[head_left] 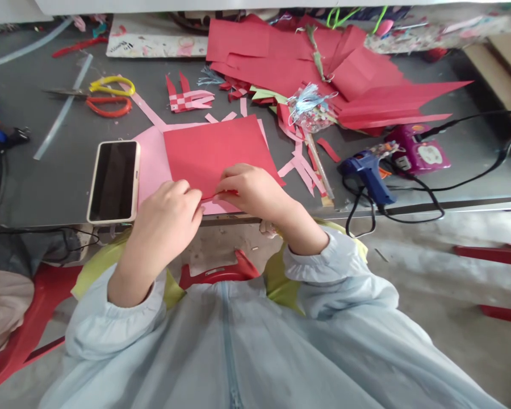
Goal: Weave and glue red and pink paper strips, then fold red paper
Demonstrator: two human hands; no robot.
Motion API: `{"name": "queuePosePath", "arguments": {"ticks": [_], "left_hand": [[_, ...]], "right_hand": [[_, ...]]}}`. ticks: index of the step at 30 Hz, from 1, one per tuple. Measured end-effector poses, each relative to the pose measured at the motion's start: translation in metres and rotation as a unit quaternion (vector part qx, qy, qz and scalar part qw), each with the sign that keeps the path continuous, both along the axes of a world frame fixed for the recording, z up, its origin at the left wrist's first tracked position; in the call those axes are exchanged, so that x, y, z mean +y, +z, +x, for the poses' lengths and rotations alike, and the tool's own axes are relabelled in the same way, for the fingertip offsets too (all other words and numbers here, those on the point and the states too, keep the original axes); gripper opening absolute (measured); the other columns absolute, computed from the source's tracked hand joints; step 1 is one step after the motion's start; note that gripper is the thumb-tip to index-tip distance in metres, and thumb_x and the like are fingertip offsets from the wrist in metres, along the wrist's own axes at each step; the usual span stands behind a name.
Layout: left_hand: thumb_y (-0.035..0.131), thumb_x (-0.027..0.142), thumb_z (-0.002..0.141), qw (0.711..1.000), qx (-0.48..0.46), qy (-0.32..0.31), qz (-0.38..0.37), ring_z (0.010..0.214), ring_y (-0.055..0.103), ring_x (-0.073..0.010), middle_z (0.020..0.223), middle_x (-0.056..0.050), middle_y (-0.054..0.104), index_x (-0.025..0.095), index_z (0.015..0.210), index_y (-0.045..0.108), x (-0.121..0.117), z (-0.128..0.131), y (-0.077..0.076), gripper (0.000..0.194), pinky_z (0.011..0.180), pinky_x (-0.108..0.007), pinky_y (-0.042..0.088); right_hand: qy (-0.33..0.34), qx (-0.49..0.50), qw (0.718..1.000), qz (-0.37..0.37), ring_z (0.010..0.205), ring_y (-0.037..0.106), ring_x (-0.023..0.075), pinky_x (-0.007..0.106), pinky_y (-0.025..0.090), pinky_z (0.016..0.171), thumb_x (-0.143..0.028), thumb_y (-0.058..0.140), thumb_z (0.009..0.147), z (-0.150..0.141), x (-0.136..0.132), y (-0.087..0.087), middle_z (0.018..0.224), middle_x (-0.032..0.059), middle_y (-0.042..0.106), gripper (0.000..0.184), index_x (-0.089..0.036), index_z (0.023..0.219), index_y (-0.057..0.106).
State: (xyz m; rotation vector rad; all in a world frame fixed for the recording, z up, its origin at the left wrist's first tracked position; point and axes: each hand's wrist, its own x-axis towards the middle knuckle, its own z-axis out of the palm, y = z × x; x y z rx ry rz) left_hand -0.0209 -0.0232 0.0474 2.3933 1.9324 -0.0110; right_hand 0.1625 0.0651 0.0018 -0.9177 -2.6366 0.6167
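Note:
A red sheet of paper (221, 147) lies over pink paper (153, 153) at the table's near edge. My left hand (166, 218) is closed at the red sheet's near left corner, thumb and fingers pinched together. Along that same near edge, my right hand (253, 190) also pinches the red paper, fingers curled. A narrow folded-looking red edge shows between the two hands. My fingertips partly hide it. Just left of the pink paper rests a phone (113, 182) with a dark screen.
Scissors (108, 97) lie at upper left, near clear glue sticks (63, 108). A woven red-and-pink paper piece (189, 99) sits behind the sheet. Red papers (281, 57) are piled at the back. A blue glue gun (368, 173) with looping black cable stands right, beside a purple box (419, 150).

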Motion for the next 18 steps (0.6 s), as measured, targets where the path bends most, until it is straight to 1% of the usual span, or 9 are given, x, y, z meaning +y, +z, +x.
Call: {"name": "queuePosePath", "arguments": {"ticks": [2, 4, 8, 11, 14, 18], "left_hand": [[0.049, 0.028, 0.096, 0.999, -0.004, -0.010, 0.030, 0.095, 0.064, -0.0278, 0.092, -0.011, 0.068, 0.019, 0.092, 0.072, 0.000, 0.002, -0.006, 0.025, 0.074, -0.037, 0.045], [0.051, 0.033, 0.096, 0.999, -0.030, -0.006, 0.039, 0.094, 0.063, -0.0269, 0.095, -0.011, 0.069, 0.018, 0.093, 0.073, 0.004, -0.001, -0.013, 0.026, 0.078, -0.037, 0.046], [0.058, 0.036, 0.092, 0.994, -0.105, 0.022, -0.004, 0.084, 0.064, -0.0222, 0.088, -0.006, 0.072, 0.020, 0.086, 0.075, 0.018, -0.010, -0.022, 0.025, 0.072, -0.033, 0.044], [0.060, 0.038, 0.089, 0.982, -0.174, 0.054, -0.039, 0.079, 0.065, -0.0201, 0.089, -0.005, 0.075, 0.021, 0.083, 0.076, 0.026, -0.015, -0.023, 0.024, 0.070, -0.031, 0.043], [0.063, 0.042, 0.085, 0.965, -0.233, 0.091, -0.081, 0.073, 0.065, -0.0197, 0.084, -0.003, 0.077, 0.023, 0.084, 0.076, 0.033, -0.018, -0.021, 0.023, 0.068, -0.031, 0.043], [0.064, 0.041, 0.083, 0.960, -0.237, 0.122, -0.092, 0.072, 0.064, -0.0217, 0.081, -0.006, 0.077, 0.023, 0.079, 0.074, 0.039, -0.019, -0.016, 0.021, 0.066, -0.033, 0.041]], "right_hand": [[-0.005, 0.004, 1.000, -0.017, 0.082, 0.058, 0.0191, 0.029, 0.036, 0.068, -0.024, 0.062, 0.092, -0.001, 0.002, 0.000, 0.089, 0.0095, 0.070, 0.018, -0.016, 0.091, 0.078], [-0.005, 0.006, 0.999, -0.031, 0.081, 0.057, 0.0183, 0.029, 0.037, 0.069, -0.024, 0.061, 0.092, -0.002, 0.004, 0.000, 0.088, 0.0091, 0.070, 0.018, -0.015, 0.091, 0.077], [-0.021, -0.015, 0.998, -0.054, 0.078, 0.056, 0.0166, 0.027, 0.035, 0.068, -0.022, 0.061, 0.091, -0.007, 0.007, 0.002, 0.086, 0.0079, 0.071, 0.018, -0.014, 0.088, 0.076], [-0.049, -0.045, 0.995, -0.072, 0.075, 0.055, 0.0160, 0.028, 0.033, 0.066, -0.023, 0.061, 0.090, -0.009, 0.009, 0.007, 0.085, 0.0069, 0.071, 0.017, -0.015, 0.087, 0.076], [-0.080, -0.080, 0.991, -0.078, 0.072, 0.053, 0.0160, 0.029, 0.030, 0.064, -0.029, 0.060, 0.090, -0.009, 0.010, 0.013, 0.082, 0.0063, 0.070, 0.021, -0.015, 0.086, 0.075], [-0.129, -0.129, 0.980, -0.081, 0.068, 0.051, 0.0160, 0.030, 0.028, 0.064, -0.035, 0.060, 0.091, -0.011, 0.011, 0.019, 0.075, 0.0060, 0.065, 0.027, -0.015, 0.081, 0.074]]}}
